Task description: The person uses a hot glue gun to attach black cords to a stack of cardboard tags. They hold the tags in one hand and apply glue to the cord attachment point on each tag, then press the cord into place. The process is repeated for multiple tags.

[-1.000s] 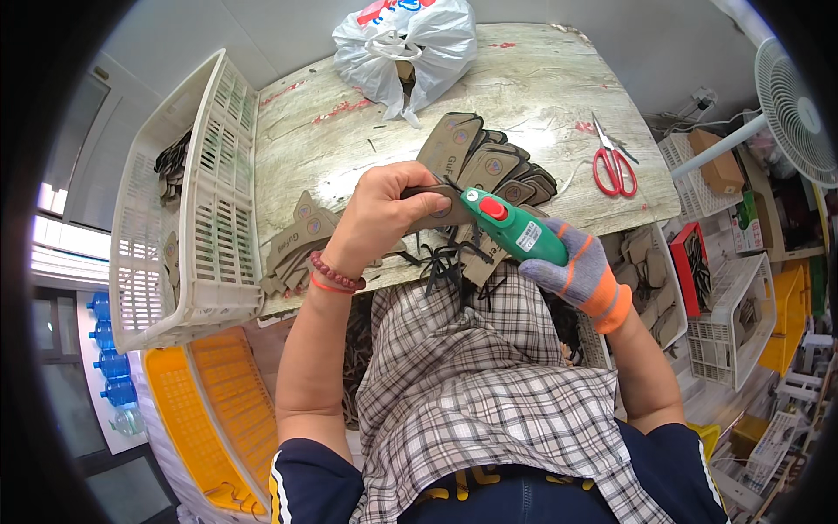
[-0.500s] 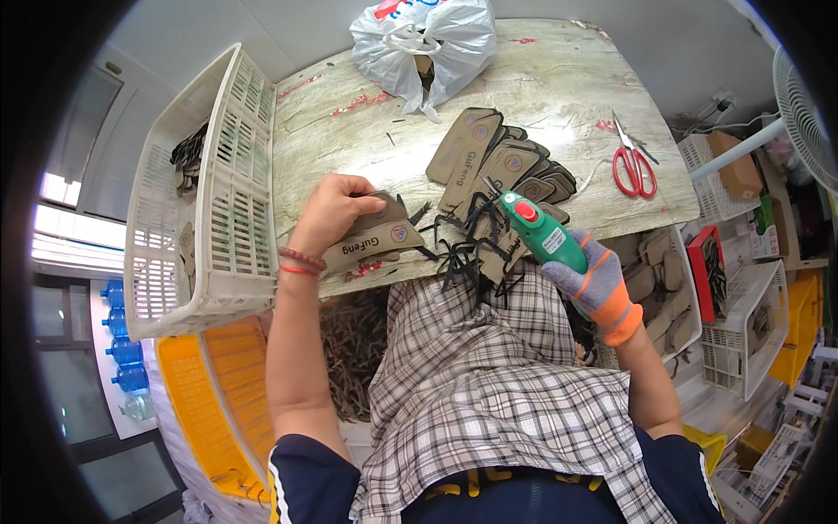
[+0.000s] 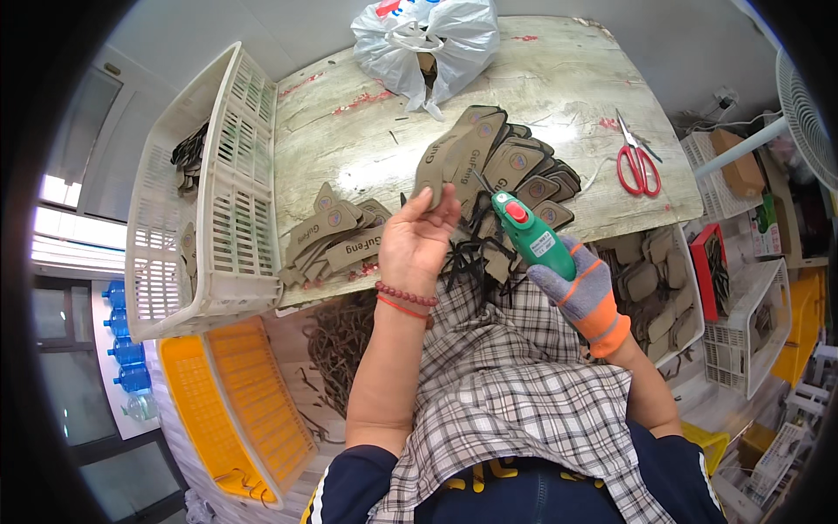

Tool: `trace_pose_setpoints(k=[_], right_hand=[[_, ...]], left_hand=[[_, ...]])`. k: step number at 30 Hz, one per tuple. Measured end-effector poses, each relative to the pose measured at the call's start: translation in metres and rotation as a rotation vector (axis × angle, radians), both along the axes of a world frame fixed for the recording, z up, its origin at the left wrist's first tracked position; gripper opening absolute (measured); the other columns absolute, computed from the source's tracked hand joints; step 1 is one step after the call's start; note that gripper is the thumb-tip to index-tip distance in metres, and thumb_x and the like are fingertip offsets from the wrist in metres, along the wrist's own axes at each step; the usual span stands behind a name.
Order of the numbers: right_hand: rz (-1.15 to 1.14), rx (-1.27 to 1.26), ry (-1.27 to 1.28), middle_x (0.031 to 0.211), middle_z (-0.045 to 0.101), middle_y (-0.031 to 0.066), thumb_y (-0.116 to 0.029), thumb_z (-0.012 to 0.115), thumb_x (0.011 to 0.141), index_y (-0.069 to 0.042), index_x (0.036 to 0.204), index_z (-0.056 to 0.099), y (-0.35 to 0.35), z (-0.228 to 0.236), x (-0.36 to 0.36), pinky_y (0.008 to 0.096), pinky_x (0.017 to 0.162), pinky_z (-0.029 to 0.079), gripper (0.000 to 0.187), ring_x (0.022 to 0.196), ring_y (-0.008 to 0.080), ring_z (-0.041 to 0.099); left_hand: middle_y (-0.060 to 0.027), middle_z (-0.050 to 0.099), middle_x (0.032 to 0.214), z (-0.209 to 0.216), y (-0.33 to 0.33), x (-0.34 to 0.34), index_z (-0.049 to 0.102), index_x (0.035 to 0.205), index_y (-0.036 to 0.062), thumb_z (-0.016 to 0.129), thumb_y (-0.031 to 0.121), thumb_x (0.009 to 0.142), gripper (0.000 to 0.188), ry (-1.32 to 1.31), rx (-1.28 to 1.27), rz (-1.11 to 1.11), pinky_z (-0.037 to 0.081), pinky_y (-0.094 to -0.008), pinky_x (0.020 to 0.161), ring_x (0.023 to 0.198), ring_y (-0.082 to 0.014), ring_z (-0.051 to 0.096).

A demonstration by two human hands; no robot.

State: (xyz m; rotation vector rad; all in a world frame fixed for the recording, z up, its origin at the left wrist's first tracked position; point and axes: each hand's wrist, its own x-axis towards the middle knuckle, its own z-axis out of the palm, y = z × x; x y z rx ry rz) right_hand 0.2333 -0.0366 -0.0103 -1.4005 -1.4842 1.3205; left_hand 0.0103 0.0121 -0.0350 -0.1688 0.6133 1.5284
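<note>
My bare left hand (image 3: 414, 244) pinches the near end of a flat tan fabric piece (image 3: 439, 157) with a dark edge and printing, at the left side of a fanned pile (image 3: 515, 157) of such pieces. In my right hand (image 3: 583, 293), in a grey and orange glove, is a green handheld power tool (image 3: 543, 246). It has a red button and a thin tip pointing up-left at the pile. Black strips (image 3: 467, 258) lie tangled between my hands at the table edge. A second heap of tan pieces (image 3: 336, 231) lies to the left.
A white plastic crate (image 3: 236, 166) stands at the table's left. Red-handled scissors (image 3: 637, 166) lie on the right, and a white plastic bag (image 3: 428, 48) sits at the back. Beneath the table are a bin of tan pieces (image 3: 655, 284) and dark scraps (image 3: 340, 354).
My left hand has let go of a piece at the left heap and moved right to grip one at the fanned pile. My right hand, with the tool, has shifted slightly left.
</note>
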Motion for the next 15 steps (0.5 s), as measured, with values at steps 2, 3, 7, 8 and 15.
trace_pose_setpoints(k=[2,3,7,8,15], right_hand=[[-0.045,-0.087,0.041,0.075,0.062,0.0027,-0.029,0.076,0.073,0.000,0.109,0.055,-0.002,0.002,-0.003,0.0216,0.054,0.045,0.051,0.061,0.0065,0.055],[-0.069,-0.128,0.064,0.073,0.061,0.0023,-0.030,0.076,0.073,0.000,0.109,0.056,-0.003,0.002,-0.004,0.0215,0.052,0.044,0.050,0.059,0.0064,0.054],[-0.065,-0.069,-0.022,0.074,0.062,0.0032,-0.030,0.076,0.073,0.000,0.108,0.056,-0.004,0.001,-0.001,0.0220,0.054,0.045,0.050,0.061,0.0067,0.055],[-0.073,-0.073,-0.017,0.075,0.062,0.0033,-0.030,0.076,0.073,0.000,0.108,0.056,-0.005,0.002,-0.002,0.0220,0.055,0.046,0.050,0.062,0.0068,0.056],[-0.054,0.064,-0.105,0.076,0.062,0.0041,-0.030,0.075,0.073,0.001,0.108,0.055,-0.005,0.000,-0.005,0.0218,0.057,0.047,0.050,0.064,0.0072,0.057]], left_hand=[[-0.0144,0.060,0.098,-0.004,-0.002,0.010,0.053,0.099,-0.0020,0.057,-0.002,0.082,0.017,0.045,-0.040,-0.105,0.049,-0.0381,0.079,0.091,-0.0266,0.059],[-0.0071,0.062,0.094,-0.002,-0.003,0.016,0.055,0.097,0.0038,0.062,0.001,0.080,0.019,0.074,-0.004,-0.162,0.048,-0.0337,0.078,0.085,-0.0195,0.060],[-0.0050,0.061,0.097,0.015,-0.002,0.032,0.053,0.103,0.0054,0.061,0.000,0.081,0.024,0.282,0.129,-0.063,0.048,-0.0322,0.080,0.090,-0.0167,0.059],[-0.0054,0.061,0.097,0.016,-0.001,0.033,0.053,0.101,0.0046,0.061,-0.001,0.080,0.023,0.290,0.150,-0.033,0.047,-0.0313,0.081,0.089,-0.0166,0.058],[-0.0080,0.061,0.096,0.012,0.004,0.040,0.053,0.097,0.0010,0.060,-0.005,0.079,0.020,0.362,0.211,0.094,0.046,-0.0287,0.083,0.088,-0.0166,0.058]])
